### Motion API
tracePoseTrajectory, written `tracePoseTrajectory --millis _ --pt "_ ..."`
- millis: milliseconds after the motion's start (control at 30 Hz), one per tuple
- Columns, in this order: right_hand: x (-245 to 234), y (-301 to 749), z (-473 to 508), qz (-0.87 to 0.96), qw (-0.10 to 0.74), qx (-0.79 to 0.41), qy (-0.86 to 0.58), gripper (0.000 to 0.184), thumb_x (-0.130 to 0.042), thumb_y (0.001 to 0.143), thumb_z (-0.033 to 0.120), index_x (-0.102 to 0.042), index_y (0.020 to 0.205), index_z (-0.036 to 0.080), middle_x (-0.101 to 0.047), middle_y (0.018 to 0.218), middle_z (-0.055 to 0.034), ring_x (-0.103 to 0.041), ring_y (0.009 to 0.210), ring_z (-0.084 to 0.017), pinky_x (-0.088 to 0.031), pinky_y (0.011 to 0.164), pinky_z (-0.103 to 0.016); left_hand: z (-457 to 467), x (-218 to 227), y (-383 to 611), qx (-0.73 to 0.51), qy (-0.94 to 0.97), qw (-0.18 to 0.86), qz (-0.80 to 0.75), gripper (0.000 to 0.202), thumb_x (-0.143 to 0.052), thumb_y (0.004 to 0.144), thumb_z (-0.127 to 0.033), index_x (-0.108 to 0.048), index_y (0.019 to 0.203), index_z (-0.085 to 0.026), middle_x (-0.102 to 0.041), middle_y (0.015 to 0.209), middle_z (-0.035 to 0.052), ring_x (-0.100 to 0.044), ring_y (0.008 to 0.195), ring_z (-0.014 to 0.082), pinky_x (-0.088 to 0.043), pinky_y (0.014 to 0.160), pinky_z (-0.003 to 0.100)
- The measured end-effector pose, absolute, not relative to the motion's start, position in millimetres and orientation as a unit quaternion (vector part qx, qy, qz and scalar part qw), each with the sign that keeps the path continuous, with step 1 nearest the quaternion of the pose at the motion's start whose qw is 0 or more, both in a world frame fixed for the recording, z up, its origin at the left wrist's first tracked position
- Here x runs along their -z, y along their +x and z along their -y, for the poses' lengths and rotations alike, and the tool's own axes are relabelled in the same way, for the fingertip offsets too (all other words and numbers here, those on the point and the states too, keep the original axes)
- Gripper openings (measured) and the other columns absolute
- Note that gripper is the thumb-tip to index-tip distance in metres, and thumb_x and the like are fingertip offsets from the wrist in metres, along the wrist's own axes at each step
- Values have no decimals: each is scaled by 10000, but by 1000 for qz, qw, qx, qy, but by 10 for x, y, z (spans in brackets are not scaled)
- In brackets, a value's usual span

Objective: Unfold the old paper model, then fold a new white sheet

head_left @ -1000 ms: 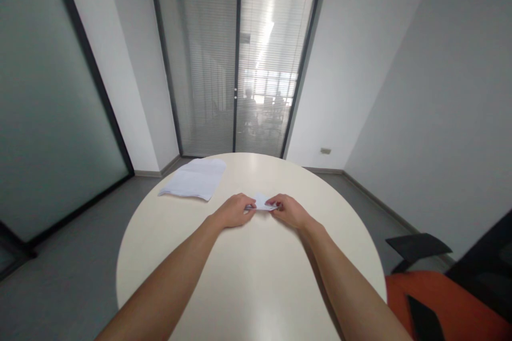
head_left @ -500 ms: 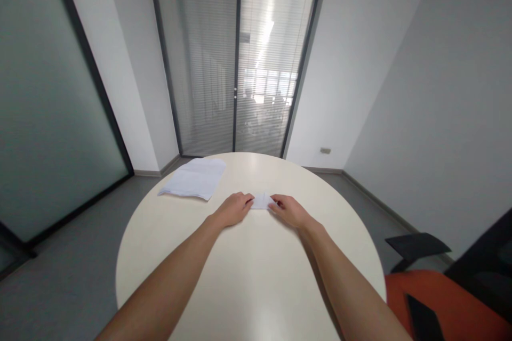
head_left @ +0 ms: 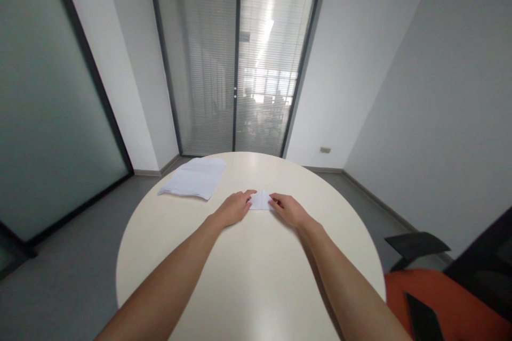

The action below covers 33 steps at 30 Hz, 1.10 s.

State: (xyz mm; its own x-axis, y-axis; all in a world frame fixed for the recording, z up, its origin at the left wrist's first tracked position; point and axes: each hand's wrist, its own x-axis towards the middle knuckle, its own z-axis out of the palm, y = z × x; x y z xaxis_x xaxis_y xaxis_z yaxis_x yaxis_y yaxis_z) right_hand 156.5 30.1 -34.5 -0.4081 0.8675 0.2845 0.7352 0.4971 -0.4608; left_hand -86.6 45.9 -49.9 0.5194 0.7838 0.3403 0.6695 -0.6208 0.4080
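Note:
A small folded piece of white paper (head_left: 261, 201) lies on the round table between my two hands. Its outline narrows toward the far side, and a crease runs up its middle. My left hand (head_left: 237, 206) pinches its left edge between thumb and fingers. At the opposite edge, my right hand (head_left: 288, 209) grips the paper with curled fingers. Parts of both side edges are hidden under my fingertips.
A stack of white paper sheets (head_left: 196, 178) rests at the table's far left. The round cream table (head_left: 256, 277) fills the middle. An orange chair with black armrests (head_left: 436, 293) stands at the right, close to the table edge.
The paper's far corners have come down, so its shape has gone from a rectangle to one that narrows at the top. My left fingers have shifted slightly up along its edge.

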Motion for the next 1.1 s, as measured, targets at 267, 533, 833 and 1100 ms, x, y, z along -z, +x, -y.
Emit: tracePoseTrajectory --millis 267,533,833,1100 --pt "420 1586 -343 810 267 -134 -504 350 -524 937 311 -626 1255 206 -734 924 -58 -627 740 -173 -442 707 -271 -454 499 -884 -276 887 108 -355 592 -516 886 -135 -421 1461 -240 -578 1379 81 -552 1235 227 -420 1082 382" --pt "464 1583 -361 816 294 -138 -479 438 -553 913 236 -572 1350 234 -708 1104 -77 -638 798 -166 -492 792 -299 -474 546 -883 -274 895 73 -345 425 -492 921 -139 -601 1317 -250 -504 1450 55 -550 1253 213 -430 1098 361" --pt "492 1584 -404 843 279 -102 -448 301 -548 917 214 -728 1158 213 -659 1213 -116 -649 1020 -221 -496 953 -368 -468 517 -846 -244 907 36 -341 336 -508 929 -135 -697 1193 -223 -627 1330 65 -587 1179 215 -463 1045 368" --pt "522 1590 -429 863 251 -88 -429 302 -549 902 233 -757 1119 198 -720 1161 -102 -645 1067 -249 -463 1009 -393 -490 566 -844 -254 910 34 -326 289 -528 942 -193 -719 1159 -205 -693 1222 63 -614 1072 220 -483 980 359"
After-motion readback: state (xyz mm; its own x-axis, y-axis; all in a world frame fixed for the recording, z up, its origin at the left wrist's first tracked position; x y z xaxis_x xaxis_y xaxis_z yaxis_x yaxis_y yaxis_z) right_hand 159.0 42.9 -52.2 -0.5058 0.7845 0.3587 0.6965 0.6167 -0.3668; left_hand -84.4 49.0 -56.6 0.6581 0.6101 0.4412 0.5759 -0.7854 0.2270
